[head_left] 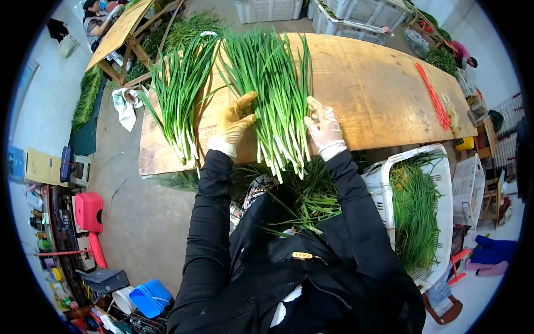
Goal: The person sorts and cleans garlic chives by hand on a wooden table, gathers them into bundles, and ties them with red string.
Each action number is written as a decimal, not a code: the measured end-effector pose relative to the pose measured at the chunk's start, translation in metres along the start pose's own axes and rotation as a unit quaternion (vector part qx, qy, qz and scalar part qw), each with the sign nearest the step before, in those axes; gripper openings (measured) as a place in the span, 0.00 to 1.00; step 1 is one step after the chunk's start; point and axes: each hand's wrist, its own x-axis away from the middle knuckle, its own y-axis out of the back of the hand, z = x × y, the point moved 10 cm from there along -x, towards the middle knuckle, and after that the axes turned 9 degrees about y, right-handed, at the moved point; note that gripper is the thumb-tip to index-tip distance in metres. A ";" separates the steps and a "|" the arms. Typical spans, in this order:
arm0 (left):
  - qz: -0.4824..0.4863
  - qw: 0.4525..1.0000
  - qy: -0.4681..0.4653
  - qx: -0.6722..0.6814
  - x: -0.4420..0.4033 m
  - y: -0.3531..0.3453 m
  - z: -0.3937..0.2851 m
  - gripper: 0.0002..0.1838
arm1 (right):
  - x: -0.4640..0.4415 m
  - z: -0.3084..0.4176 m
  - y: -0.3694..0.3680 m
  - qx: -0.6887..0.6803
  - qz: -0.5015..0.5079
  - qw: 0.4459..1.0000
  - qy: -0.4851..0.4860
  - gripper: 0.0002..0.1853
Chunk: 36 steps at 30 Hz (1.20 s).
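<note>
A broad bundle of green stalks with pale ends (272, 94) lies on the wooden table (378, 94), its white ends towards me and over the near edge. My left hand (233, 121), in a yellowish glove, is at the bundle's left side with thumb and fingers apart. On the right side, my right hand (325, 125), in a whitish glove, has its fingers partly curled beside the stalks. Neither hand is wrapped round the bundle. A second, narrower bundle (181, 100) rests on the table to the left of my left hand.
Red ties (434, 97) lie at the table's right end. A white crate (384, 183) of greens stands at the right below the table. Loose greens (311, 195) hang over my lap. Co-workers are at the upper left (97, 25) and upper right (461, 54).
</note>
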 end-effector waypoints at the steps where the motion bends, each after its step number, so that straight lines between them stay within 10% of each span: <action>1: 0.000 1.000 0.006 0.002 -0.001 0.001 0.002 0.27 | -0.001 0.024 0.008 -0.086 -0.035 0.995 0.019 0.16; 8: -0.032 0.999 0.000 0.018 -0.005 -0.001 0.000 0.24 | 0.004 0.101 -0.049 0.174 0.138 0.965 0.141 0.21; 10: -0.047 0.998 -0.013 0.041 0.002 -0.004 -0.012 0.25 | 0.002 0.089 -0.057 0.140 0.168 0.970 0.105 0.23; 14: -0.116 0.905 -0.223 -0.343 0.017 -0.012 -0.057 0.30 | 0.012 0.063 -0.053 -0.164 0.236 0.956 -0.057 0.18; 23: -0.117 0.858 -0.035 -0.499 0.010 -0.066 -0.037 0.59 | 0.035 -0.059 0.076 -0.066 -0.002 0.998 0.018 0.08; 31: -0.092 0.747 0.019 -0.658 0.006 -0.102 -0.032 0.57 | 0.088 -0.237 0.282 0.361 -0.076 0.898 -0.238 0.16; 36: -0.053 0.782 -0.092 -0.614 0.002 -0.100 -0.022 0.56 | 0.128 -0.330 0.397 0.410 -0.117 0.814 -0.394 0.16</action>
